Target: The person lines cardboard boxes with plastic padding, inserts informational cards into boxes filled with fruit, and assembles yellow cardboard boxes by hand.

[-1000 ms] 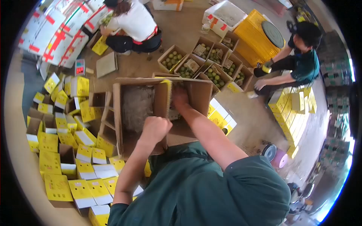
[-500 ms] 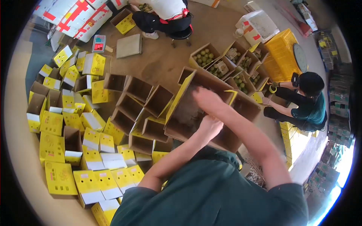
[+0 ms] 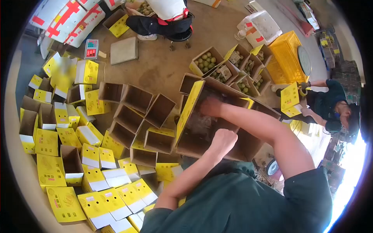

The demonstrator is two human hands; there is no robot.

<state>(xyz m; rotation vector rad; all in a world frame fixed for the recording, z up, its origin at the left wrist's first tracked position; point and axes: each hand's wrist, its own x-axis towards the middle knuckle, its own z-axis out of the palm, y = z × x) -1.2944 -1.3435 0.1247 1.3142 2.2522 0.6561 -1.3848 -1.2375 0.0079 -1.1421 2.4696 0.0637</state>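
Note:
Two open cartons stand side by side in front of my body. Down inside the left carton (image 3: 187, 112) is my right hand (image 3: 211, 106), near a pale, crumpled sheet of thin plastic (image 3: 200, 122); its fingers are dim and blurred. My left hand (image 3: 224, 140) is closed in a fist over the near part of the same carton, and what it grips, if anything, is hidden. The right carton (image 3: 254, 141) is partly covered by my right forearm.
Empty cartons (image 3: 128, 118) and yellow-and-white boxes (image 3: 50, 171) fill the left. Cartons of green fruit (image 3: 205, 62) stand ahead, beside a yellow crate (image 3: 285, 56). One person (image 3: 167, 19) sits at the top; another person (image 3: 330, 101) holds a yellow box (image 3: 290, 99) at right.
My right hand has moved from the right carton into the left one. My left hand has shifted right. The person at right has leaned over and now holds up a yellow box.

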